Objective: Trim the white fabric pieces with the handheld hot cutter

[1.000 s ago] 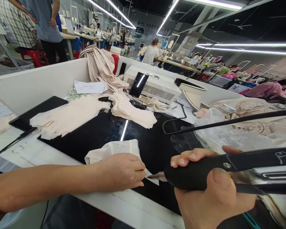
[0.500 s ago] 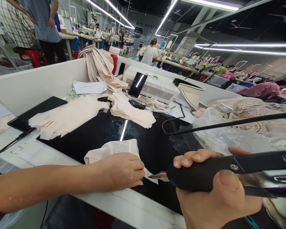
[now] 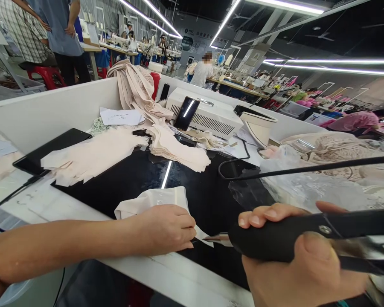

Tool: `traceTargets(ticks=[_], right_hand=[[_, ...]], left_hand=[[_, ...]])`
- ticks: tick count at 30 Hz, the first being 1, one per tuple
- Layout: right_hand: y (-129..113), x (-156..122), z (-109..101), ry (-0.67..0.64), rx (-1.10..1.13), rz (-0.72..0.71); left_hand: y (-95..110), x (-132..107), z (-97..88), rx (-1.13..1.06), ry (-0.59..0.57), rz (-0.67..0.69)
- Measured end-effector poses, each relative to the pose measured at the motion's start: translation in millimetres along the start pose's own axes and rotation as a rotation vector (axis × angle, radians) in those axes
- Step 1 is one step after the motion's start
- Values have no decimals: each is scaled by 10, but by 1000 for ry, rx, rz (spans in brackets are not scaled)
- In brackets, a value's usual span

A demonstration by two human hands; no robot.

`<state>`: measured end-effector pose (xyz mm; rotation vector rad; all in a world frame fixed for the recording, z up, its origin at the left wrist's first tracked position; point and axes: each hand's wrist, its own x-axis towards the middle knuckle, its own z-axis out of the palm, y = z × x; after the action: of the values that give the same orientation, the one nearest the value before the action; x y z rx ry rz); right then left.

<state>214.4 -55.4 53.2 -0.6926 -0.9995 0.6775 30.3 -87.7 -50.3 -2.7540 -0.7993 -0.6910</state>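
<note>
My left hand [image 3: 169, 229] is closed, pinching the edge of a pale cream fabric piece [image 3: 156, 198] that lies on the black glossy panel [image 3: 141, 175]. The fabric's narrow corner sticks out to the right of my fingers. My right hand [image 3: 307, 264] is wrapped round a black-handled tool [image 3: 275, 238] with a pointed metal tip and a metal strip along its side. That tip points left and sits at the fabric's corner; whether it touches cannot be told. The tool's rear end runs out of view on the right.
Behind the panel stand stacked cream fabric pieces [image 3: 176, 149], a phone [image 3: 186, 113] and a white vented box [image 3: 208, 111]. A black cord [image 3: 307, 168] crosses above my right hand. A black tablet-like slab [image 3: 54, 149] lies left; plastic-wrapped lace fabric [image 3: 333, 160] lies right.
The tool in my right hand has shifted slightly right and down, its tip still near the fabric's corner. My left hand keeps its pinch on the fabric.
</note>
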Motion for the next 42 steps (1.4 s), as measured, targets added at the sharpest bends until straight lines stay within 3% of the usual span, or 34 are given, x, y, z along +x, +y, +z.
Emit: traceTargets(ticks=[14,20,26,31,37,42], right_hand=[[50,-48,-171,-64,-25,-28],[161,4,-236,-58,-19,-8],[354,183,-284,-50,-26,-66],[474,323,-232,-63,-43,-95],[501,335,-137,-82,-19,-82],[484,263,-77,-110,-5,-44]], left_hand=[[21,-9,-24,-25,-3,-22],[-158,-73,-124,-92,72,-147],[-348,-158,-213,-132,-117,-263],[-215,-105,-338,-135,-269,-347],[-134,91,-637,-261,-469,-471],[-391,283,-669,-285,-409,-427]])
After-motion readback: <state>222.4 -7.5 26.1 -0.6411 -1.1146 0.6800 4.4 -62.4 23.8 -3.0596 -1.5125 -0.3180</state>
